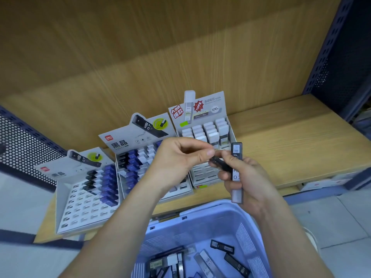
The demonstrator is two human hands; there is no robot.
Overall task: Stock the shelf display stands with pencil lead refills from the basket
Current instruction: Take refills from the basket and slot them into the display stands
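Fingers of the left hand pinch the end of a dark refill, and the right hand grips a grey refill upright, likely to sort them for the display stands from 9 to 12 o'clock on the wooden shelf, with the blue basket at 6 o'clock.

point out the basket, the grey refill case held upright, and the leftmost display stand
basket (200,227): head view, bare far wall
grey refill case (236,177): head view, printed middle
leftmost display stand (84,207): head view, empty slotted face
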